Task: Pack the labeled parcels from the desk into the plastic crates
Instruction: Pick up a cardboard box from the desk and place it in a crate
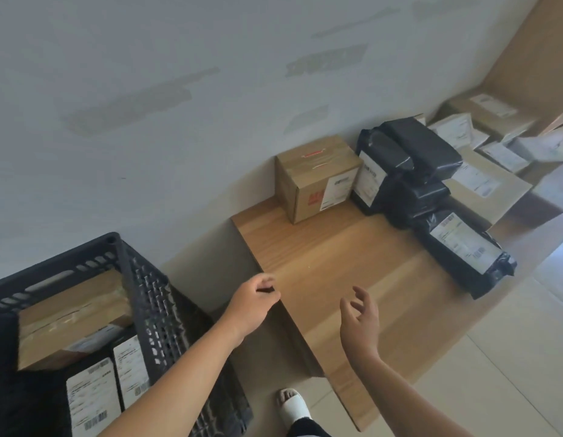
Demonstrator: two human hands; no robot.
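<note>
Cardboard box (318, 178) nearest on desk (337, 263) | left hand (255, 302) loosely curled, seemingly empty; right hand (359, 320) spread, empty | grip both sides, lower into crate (147, 298).

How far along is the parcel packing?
Partway. Done: the black crate already holds a cardboard box and labeled black bags. In hand: nothing; the left hand and right hand are both empty above the desk. Left: a brown box, several black mailers and more labeled parcels farther along.
</note>
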